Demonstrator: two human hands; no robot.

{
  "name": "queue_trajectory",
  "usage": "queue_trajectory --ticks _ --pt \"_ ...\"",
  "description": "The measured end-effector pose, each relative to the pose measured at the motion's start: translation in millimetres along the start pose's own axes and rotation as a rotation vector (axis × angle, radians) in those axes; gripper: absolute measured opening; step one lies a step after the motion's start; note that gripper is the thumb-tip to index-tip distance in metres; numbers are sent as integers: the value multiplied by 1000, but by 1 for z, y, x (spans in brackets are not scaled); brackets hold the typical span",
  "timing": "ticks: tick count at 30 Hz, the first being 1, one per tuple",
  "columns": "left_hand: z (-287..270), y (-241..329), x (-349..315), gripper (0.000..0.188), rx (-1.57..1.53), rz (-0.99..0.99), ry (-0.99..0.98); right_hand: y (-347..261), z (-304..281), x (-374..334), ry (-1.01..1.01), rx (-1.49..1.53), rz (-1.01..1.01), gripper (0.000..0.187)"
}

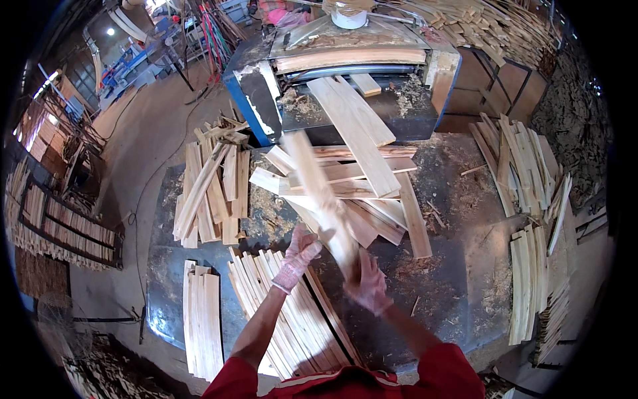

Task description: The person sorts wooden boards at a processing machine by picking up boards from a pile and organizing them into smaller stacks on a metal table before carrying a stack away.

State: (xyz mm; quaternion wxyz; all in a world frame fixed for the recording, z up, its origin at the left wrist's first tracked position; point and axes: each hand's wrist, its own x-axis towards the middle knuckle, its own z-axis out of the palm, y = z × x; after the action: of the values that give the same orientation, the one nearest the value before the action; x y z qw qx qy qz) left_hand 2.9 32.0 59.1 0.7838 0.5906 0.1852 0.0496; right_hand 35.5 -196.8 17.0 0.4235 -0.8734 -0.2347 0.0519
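Observation:
My right hand point(367, 282), in a pale pinkish work glove, is closed on the near end of a wooden board point(322, 199). The board slants up and away to the left, smeared by motion, above a loose pile of boards point(352, 171). Left of it, my gloved left hand point(297, 259) is open, with thumb and fingers apart and nothing held. It hovers over the far end of a neat row of narrow boards point(286, 319) lying close to my body. One wide pale board point(352, 126) reaches from the machine opening onto the pile.
A planer-like machine point(352, 56) with a roller stands at the far side of the dark metal table point(458, 266). More boards lie stacked at the left point(212, 189), near left point(203, 319) and right point(528, 286). Shavings and splinters litter the tabletop.

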Motion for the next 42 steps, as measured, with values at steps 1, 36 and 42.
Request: queue_trajectory --ticks 1,36,42 --pt "-6 -3 1 98 -2 -53 22 -1 -3 -30 -108 -55 -1 92" --pt "-61 -73 -10 62 -286 -266 -84 -22 25 -2 50 -32 -373 85" --pt "-207 45 34 76 464 136 155 19 19 105 160 -568 -104 106"
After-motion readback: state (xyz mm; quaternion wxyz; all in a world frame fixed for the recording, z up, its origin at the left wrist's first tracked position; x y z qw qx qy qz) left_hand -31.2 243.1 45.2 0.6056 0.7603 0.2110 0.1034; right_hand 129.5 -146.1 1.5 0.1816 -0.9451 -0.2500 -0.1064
